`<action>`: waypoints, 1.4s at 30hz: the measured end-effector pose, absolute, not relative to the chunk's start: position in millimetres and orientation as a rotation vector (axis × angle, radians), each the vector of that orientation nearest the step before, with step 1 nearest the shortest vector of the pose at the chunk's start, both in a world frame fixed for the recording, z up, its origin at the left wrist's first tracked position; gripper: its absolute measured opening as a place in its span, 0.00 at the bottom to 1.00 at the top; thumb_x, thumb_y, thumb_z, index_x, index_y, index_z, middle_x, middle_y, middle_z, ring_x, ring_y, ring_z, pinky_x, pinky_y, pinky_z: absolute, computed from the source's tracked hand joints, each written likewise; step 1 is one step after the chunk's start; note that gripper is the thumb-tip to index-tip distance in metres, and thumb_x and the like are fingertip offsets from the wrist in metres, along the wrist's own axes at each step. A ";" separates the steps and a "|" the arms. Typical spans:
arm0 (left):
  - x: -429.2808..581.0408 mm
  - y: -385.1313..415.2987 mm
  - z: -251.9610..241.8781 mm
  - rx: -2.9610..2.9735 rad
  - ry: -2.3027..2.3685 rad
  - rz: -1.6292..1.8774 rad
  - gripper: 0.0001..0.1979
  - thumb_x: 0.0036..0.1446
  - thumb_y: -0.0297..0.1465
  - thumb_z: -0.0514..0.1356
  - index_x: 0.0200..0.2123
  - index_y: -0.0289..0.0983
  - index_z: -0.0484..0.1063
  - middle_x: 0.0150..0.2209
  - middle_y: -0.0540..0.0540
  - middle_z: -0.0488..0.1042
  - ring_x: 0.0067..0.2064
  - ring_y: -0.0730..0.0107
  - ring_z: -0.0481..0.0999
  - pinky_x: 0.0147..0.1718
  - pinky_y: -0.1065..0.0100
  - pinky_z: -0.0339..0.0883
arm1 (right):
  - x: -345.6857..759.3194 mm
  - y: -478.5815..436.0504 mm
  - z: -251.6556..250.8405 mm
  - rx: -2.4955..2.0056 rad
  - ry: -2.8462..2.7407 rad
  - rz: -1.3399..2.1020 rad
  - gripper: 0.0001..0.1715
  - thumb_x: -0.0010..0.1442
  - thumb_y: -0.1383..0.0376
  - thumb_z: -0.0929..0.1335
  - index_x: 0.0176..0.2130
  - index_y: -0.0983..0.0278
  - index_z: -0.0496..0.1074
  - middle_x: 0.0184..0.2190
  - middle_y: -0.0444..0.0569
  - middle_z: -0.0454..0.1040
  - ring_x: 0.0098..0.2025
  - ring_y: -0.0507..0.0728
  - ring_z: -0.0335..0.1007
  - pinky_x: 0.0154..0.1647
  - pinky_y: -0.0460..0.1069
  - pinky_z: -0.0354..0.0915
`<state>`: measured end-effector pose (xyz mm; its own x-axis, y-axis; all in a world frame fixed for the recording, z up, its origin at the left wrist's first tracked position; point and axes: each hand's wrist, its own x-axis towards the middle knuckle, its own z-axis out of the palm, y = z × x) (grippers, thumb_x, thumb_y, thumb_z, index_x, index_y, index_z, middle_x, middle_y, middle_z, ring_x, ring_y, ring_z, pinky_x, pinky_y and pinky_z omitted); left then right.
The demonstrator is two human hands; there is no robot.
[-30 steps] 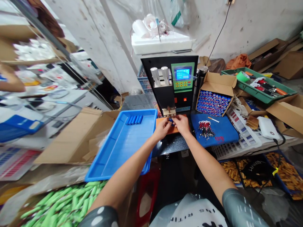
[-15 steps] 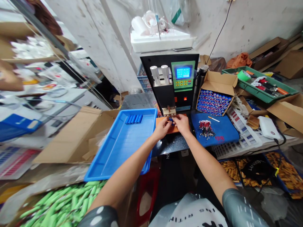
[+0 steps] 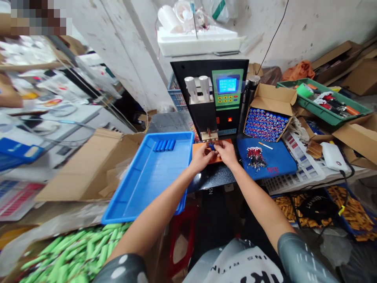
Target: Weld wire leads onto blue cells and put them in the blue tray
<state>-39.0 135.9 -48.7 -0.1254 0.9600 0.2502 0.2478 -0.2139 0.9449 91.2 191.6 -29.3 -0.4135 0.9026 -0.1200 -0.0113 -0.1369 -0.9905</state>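
Note:
My left hand (image 3: 200, 157) and my right hand (image 3: 226, 152) meet over an orange pad (image 3: 197, 148) in front of a black spot-welding machine (image 3: 211, 97). Both pinch a small blue cell (image 3: 211, 147) held just under the machine's welding tips (image 3: 209, 135). The fingers of both hands are closed round it, so most of the cell is hidden. A blue tray (image 3: 147, 184) lies to the left with a short row of blue cells (image 3: 163, 145) at its far end.
A cardboard box of blue cells (image 3: 265, 124) stands right of the machine. A blue mat (image 3: 277, 157) carries a bunch of red and black wires (image 3: 255, 156). Green cells (image 3: 73, 251) fill a bin at the lower left. A green crate (image 3: 324, 102) sits far right.
The view has dipped and shifted slightly. Both hands stay together at the welding tips with the blue cell between them.

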 end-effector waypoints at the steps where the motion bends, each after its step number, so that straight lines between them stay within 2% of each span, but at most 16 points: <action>1: -39.4 137.2 -50.7 1.485 1.399 1.391 0.21 0.55 0.43 0.63 0.45 0.32 0.71 0.30 0.45 0.72 0.27 0.62 0.70 0.24 0.69 0.62 | 93.7 190.8 -29.8 -1.051 -1.428 1.649 0.16 0.58 0.62 0.67 0.40 0.73 0.70 0.34 0.48 0.72 0.29 0.43 0.64 0.28 0.36 0.59; 6: -41.7 137.8 -52.4 1.510 1.476 1.334 0.19 0.56 0.45 0.64 0.37 0.33 0.72 0.29 0.43 0.73 0.28 0.60 0.72 0.25 0.67 0.64 | 110.5 188.3 -39.5 -1.088 -1.484 1.469 0.18 0.56 0.62 0.69 0.43 0.74 0.71 0.36 0.49 0.71 0.33 0.43 0.65 0.35 0.35 0.62; 10: -29.4 129.1 -41.4 1.505 1.467 1.281 0.20 0.56 0.47 0.64 0.33 0.34 0.71 0.29 0.43 0.71 0.30 0.57 0.72 0.25 0.67 0.64 | 130.5 178.4 -51.5 -1.075 -1.525 1.189 0.19 0.61 0.61 0.65 0.45 0.73 0.71 0.39 0.50 0.71 0.37 0.43 0.66 0.41 0.36 0.63; 15: 8.6 140.9 -20.4 1.247 1.271 1.319 0.22 0.54 0.47 0.69 0.32 0.35 0.69 0.24 0.49 0.64 0.24 0.67 0.64 0.22 0.71 0.57 | 156.3 163.0 -56.0 -0.896 -1.738 0.528 0.18 0.65 0.59 0.62 0.43 0.70 0.74 0.43 0.52 0.70 0.47 0.48 0.65 0.53 0.43 0.64; 18: 38.1 167.1 -9.7 1.073 1.121 1.378 0.25 0.48 0.47 0.75 0.32 0.35 0.69 0.25 0.50 0.62 0.24 0.70 0.62 0.21 0.73 0.55 | 171.8 169.8 -49.0 -0.900 -1.788 0.244 0.18 0.67 0.60 0.61 0.45 0.68 0.75 0.46 0.52 0.69 0.52 0.50 0.62 0.59 0.48 0.62; 25: 99.6 243.6 1.2 0.988 0.953 1.415 0.29 0.41 0.47 0.78 0.29 0.35 0.67 0.24 0.51 0.60 0.21 0.74 0.59 0.17 0.74 0.53 | 217.3 229.4 -27.6 -1.074 -1.731 0.112 0.21 0.71 0.60 0.59 0.49 0.67 0.76 0.48 0.54 0.68 0.54 0.51 0.62 0.61 0.50 0.61; 29: 123.1 282.7 4.3 1.077 0.902 1.392 0.30 0.44 0.51 0.76 0.27 0.36 0.64 0.22 0.52 0.59 0.21 0.71 0.60 0.18 0.72 0.54 | 240.7 263.7 -21.0 -1.094 -1.673 0.108 0.25 0.71 0.57 0.58 0.51 0.70 0.75 0.50 0.56 0.67 0.55 0.50 0.63 0.63 0.46 0.63; 32: 126.9 307.4 6.2 1.355 1.058 1.396 0.23 0.58 0.50 0.66 0.33 0.35 0.71 0.26 0.46 0.66 0.24 0.64 0.66 0.21 0.68 0.59 | 254.6 286.3 -18.9 -1.100 -1.591 0.113 0.28 0.71 0.55 0.58 0.52 0.71 0.75 0.50 0.56 0.67 0.53 0.49 0.65 0.62 0.44 0.65; 35: 121.1 323.8 10.3 1.926 1.409 1.440 0.11 0.65 0.35 0.60 0.44 0.34 0.76 0.35 0.40 0.73 0.35 0.52 0.74 0.32 0.62 0.67 | 265.4 303.9 -19.7 -1.116 -1.535 0.080 0.29 0.70 0.53 0.58 0.51 0.71 0.75 0.49 0.57 0.67 0.51 0.48 0.66 0.62 0.44 0.66; 38: 117.4 332.1 18.9 2.446 1.702 1.175 0.14 0.66 0.26 0.56 0.53 0.34 0.74 0.40 0.38 0.74 0.41 0.48 0.75 0.39 0.60 0.68 | 271.9 314.1 -23.8 -1.119 -1.525 0.049 0.27 0.70 0.54 0.59 0.51 0.72 0.75 0.49 0.57 0.67 0.51 0.48 0.66 0.62 0.45 0.66; 42: 125.0 336.9 34.5 2.704 1.929 0.579 0.18 0.70 0.26 0.53 0.61 0.35 0.66 0.39 0.38 0.74 0.39 0.47 0.76 0.36 0.59 0.70 | 274.4 319.1 -31.3 -1.088 -1.493 -0.008 0.25 0.70 0.55 0.60 0.50 0.71 0.74 0.48 0.57 0.67 0.50 0.48 0.67 0.61 0.45 0.67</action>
